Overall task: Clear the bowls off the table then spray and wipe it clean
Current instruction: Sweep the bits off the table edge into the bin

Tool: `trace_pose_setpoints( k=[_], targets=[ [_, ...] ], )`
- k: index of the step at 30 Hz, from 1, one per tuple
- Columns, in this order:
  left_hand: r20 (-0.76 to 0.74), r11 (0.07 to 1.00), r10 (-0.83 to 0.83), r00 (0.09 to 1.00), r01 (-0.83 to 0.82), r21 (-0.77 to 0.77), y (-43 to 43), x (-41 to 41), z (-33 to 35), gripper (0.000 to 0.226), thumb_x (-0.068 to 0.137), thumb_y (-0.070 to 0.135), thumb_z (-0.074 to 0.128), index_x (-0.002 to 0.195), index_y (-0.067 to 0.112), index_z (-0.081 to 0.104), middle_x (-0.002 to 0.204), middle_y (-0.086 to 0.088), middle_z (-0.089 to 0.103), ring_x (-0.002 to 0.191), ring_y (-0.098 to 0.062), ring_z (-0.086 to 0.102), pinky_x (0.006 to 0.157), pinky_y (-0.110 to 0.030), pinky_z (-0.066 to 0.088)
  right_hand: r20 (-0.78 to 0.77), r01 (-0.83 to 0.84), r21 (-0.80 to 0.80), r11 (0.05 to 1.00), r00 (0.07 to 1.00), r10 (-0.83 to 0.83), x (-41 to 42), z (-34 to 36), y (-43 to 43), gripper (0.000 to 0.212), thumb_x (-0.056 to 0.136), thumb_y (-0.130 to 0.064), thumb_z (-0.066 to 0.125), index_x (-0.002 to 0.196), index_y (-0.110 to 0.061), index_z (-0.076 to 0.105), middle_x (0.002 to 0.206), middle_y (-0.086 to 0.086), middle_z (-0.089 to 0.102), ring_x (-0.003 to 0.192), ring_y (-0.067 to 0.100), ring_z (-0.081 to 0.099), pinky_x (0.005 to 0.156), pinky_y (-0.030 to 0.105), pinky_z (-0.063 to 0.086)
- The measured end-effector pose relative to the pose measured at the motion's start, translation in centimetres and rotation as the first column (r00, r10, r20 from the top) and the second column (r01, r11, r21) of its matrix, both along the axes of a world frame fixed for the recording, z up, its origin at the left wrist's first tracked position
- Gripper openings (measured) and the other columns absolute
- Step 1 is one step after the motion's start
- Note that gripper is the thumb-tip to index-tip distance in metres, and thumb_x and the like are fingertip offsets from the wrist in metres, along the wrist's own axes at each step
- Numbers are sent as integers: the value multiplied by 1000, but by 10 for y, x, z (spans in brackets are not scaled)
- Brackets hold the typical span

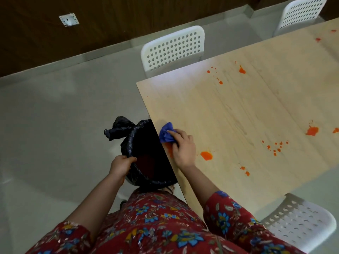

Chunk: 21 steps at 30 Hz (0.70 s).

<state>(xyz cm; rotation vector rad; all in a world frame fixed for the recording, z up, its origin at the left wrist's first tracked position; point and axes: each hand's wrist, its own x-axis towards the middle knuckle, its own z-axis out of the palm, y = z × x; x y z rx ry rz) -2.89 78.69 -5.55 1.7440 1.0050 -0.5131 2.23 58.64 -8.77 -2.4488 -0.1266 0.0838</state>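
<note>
The right hand [182, 149] presses a crumpled blue cloth [167, 132] onto the table [247, 110] at its near edge, fingers curled over it, while the left hand [121, 165] grips the rim of a black-lined bin [146, 153] just below that edge. Orange splatters [206, 155] dot the wooden top — one beside the cloth, others farther out — and white perforated chairs [173, 50] stand around the table.

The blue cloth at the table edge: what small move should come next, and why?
Probably sweep the blue cloth, gripped by the right hand, over the orange smear beside it and off the table edge. The left hand holds the bag-lined bin just below that edge, ready to catch the mess. Other orange splashes lie farther in.
</note>
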Motion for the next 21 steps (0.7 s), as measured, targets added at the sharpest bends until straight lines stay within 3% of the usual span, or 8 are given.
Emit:
trace_pose_setpoints(
  k=[4, 7, 10, 13, 16, 18, 21],
  targets=[
    [-6, 1000, 8, 1000, -8, -16, 0, -3, 2, 24, 91, 12, 61, 73, 8, 45, 70, -10, 41, 60, -20, 39, 55, -33, 28, 20, 213, 122, 969, 976, -217, 29, 3, -31, 49, 80, -11, 43, 124, -19, 63, 131, 1, 58, 109, 29, 49, 85, 13, 24],
    [-20, 1000, 8, 1000, -8, -11, 1, -6, 2, 30, 91, 12, 62, 67, 9, 43, 66, -8, 40, 59, -21, 39, 56, -34, 27, -122, 305, 28, 952, 946, -300, 58, 7, -57, 46, 88, -7, 44, 129, -20, 58, 137, -1, 53, 115, 30, 45, 83, 17, 24],
    [-16, 1000, 2, 1000, -2, -16, 0, -8, 2, 40, 91, 10, 61, 62, 13, 33, 60, -7, 30, 55, -21, 32, 56, -34, 23, -121, 44, -40, 998, 991, -49, 63, 10, -39, 51, 82, -20, 40, 128, -23, 60, 136, -1, 53, 110, 31, 46, 89, 28, 32],
    [-9, 1000, -6, 1000, 6, 1, 0, -8, 4, 40, 90, 9, 61, 60, 12, 36, 58, -7, 33, 53, -21, 33, 53, -33, 24, -127, -306, -64, 950, 946, 297, 52, 5, -10, 61, 74, -34, 30, 125, -27, 62, 133, -2, 56, 103, 32, 50, 89, 38, 38],
    [5, 1000, 5, 1000, -5, -5, 1, -10, 6, 39, 90, 7, 61, 59, 11, 38, 56, -6, 35, 51, -20, 34, 51, -32, 24, -120, -429, -64, 901, 900, 420, 25, 10, 4, 53, 79, -29, 35, 123, -27, 63, 133, -3, 57, 96, 29, 50, 85, 39, 39],
    [11, 1000, 5, 1000, -4, -11, 1, -12, 6, 39, 90, 7, 60, 59, 11, 38, 56, -6, 36, 51, -20, 34, 51, -32, 24, -42, -374, -15, 927, 927, 373, 3, 11, 0, 49, 80, -18, 42, 124, -25, 64, 132, -3, 58, 97, 28, 50, 87, 38, 40],
    [4, 1000, -18, 1000, 18, -5, 4, -17, 8, 34, 91, 10, 61, 63, 10, 41, 63, -8, 40, 56, -19, 39, 53, -33, 28, 29, -32, 61, 998, 999, 30, -15, 10, -25, 45, 84, -11, 49, 126, -21, 63, 131, 1, 58, 109, 26, 51, 92, 25, 33]
  ],
)
